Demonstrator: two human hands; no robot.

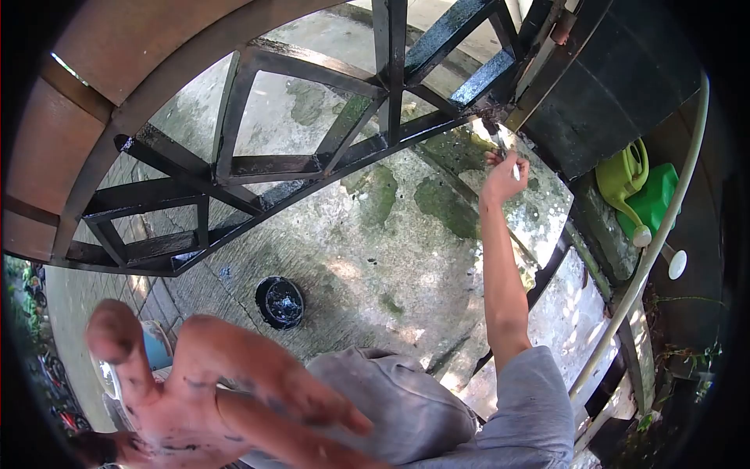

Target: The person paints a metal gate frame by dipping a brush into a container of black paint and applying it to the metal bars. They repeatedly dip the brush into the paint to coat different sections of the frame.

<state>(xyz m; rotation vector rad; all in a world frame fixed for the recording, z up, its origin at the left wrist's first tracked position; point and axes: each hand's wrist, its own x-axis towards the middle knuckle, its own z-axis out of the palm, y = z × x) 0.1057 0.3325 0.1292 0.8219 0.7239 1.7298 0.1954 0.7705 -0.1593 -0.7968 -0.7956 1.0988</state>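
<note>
My right hand (506, 181) is closed around a paintbrush (501, 141) with a pale handle end. Its dark bristles reach up to the lower right corner of a black metal gate frame (351, 148); whether they touch it is hard to tell. Close to the camera at the lower left, my left hand (195, 391) is raised with its fingers apart and nothing in it. Black smears mark its palm and fingers. A black round tub (280, 302) with dark paint inside stands on the concrete below the frame.
A white and blue bucket (156, 344) is partly hidden behind my left hand. On the right are a yellow-green watering can (623, 176), a green container (656, 202) and a long pale hose or pipe (652, 250). Brown panels (55, 148) back the gate.
</note>
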